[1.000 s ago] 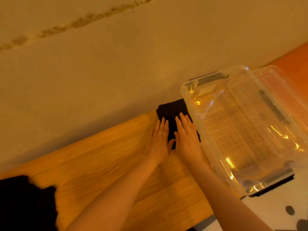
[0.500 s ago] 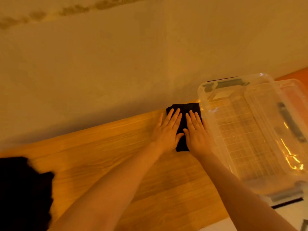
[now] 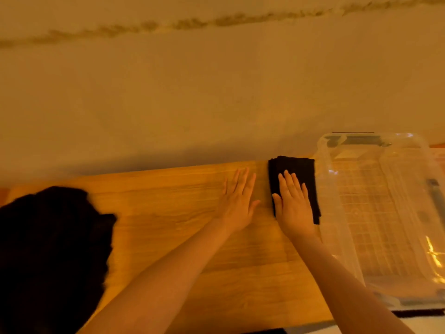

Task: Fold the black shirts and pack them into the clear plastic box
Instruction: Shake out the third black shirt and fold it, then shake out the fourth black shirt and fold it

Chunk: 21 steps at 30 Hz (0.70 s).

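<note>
**Sam:** What did the head camera show?

**Mia:** A wooden table against a wall. A small folded shirt lay at the far edge, just beside the clear box.

**Sam:** What were the hands doing?

**Mia:** The right hand lay flat on the folded shirt, fingers straight, pressing it down. It was not gripping anything. The left hand lay flat on the bare wood next to the shirt, fingers straight too, holding nothing.

**Sam:** Was anything in the box?

**Mia:** No shirt that I could see. Only its ribbed bottom showed through.

**Sam:** So which step was it?

**Mia:** I think the fold on that shirt was done and it was getting a last flat press.

**Sam:** And next?

**Mia:** The hands would need to slide under the shirt, lift it without letting it open, and lay it in the box. A dark pile of shirts sat at the left end of the table, not folded yet.
</note>
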### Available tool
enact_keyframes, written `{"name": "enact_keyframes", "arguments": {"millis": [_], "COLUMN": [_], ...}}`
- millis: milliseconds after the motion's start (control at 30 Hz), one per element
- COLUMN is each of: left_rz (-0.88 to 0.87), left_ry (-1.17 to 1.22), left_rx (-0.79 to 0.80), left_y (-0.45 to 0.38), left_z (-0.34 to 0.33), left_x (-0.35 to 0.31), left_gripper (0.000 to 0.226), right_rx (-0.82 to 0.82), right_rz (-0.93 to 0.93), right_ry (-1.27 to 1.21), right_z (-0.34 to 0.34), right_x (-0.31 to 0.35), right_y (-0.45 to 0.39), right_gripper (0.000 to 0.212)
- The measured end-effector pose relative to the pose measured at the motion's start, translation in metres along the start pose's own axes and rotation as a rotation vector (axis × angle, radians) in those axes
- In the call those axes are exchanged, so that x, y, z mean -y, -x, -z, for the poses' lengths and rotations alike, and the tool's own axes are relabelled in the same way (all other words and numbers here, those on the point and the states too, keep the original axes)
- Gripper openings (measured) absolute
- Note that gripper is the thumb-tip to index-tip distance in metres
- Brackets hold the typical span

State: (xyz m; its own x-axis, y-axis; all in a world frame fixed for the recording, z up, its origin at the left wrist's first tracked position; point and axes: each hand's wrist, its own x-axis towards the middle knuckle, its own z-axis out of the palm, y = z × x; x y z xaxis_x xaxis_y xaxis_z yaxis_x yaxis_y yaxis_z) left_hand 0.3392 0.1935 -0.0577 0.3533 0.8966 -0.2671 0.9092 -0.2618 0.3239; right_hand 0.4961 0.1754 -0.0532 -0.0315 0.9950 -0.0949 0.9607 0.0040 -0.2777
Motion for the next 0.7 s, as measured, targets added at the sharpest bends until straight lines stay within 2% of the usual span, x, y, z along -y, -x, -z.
{"name": "enact_keyframes", "arguments": {"millis": [100,200,300,467,533,567,633,700], "left_rz": [0.103,0.278,0.404,0.600,0.652,0.672,0.726,0.760], "left_ry": [-0.016,-0.045,-0.066,-0.103,-0.099,-0.087,-0.069,-0.043], "left_rx": [-0.078,-0.095,-0.099,-0.178,-0.194,-0.207,-0.239,-0.192], "left_y": [0.034,0.072,0.119,0.203,0.235,0.251,0.279,0.300], "left_z": [0.012,0.019,0.029,0.044,0.045,0.044,0.042,0.035], "left_x": [0.035,0.078,0.123,0.194,0.220,0.233,0.256,0.274], "left_gripper": [0.061,0.064,0.065,0.063,0.064,0.065,0.072,0.076], "right_rx": [0.054,0.132,0.219,0.289,0.338,0.366,0.423,0.483], "right_rz": [0.141,0.261,0.355,0.576,0.638,0.666,0.738,0.832], "right_ry": [0.025,0.058,0.043,0.034,0.053,0.055,0.055,0.075], "right_z": [-0.004,-0.015,-0.032,-0.064,-0.071,-0.073,-0.079,-0.086], "right_x": [0.047,0.097,0.153,0.255,0.295,0.315,0.349,0.375], "right_y": [-0.007,-0.012,-0.011,0.010,0.020,0.025,0.034,0.038], "right_gripper": [0.091,0.081,0.083,0.111,0.116,0.111,0.084,0.065]}}
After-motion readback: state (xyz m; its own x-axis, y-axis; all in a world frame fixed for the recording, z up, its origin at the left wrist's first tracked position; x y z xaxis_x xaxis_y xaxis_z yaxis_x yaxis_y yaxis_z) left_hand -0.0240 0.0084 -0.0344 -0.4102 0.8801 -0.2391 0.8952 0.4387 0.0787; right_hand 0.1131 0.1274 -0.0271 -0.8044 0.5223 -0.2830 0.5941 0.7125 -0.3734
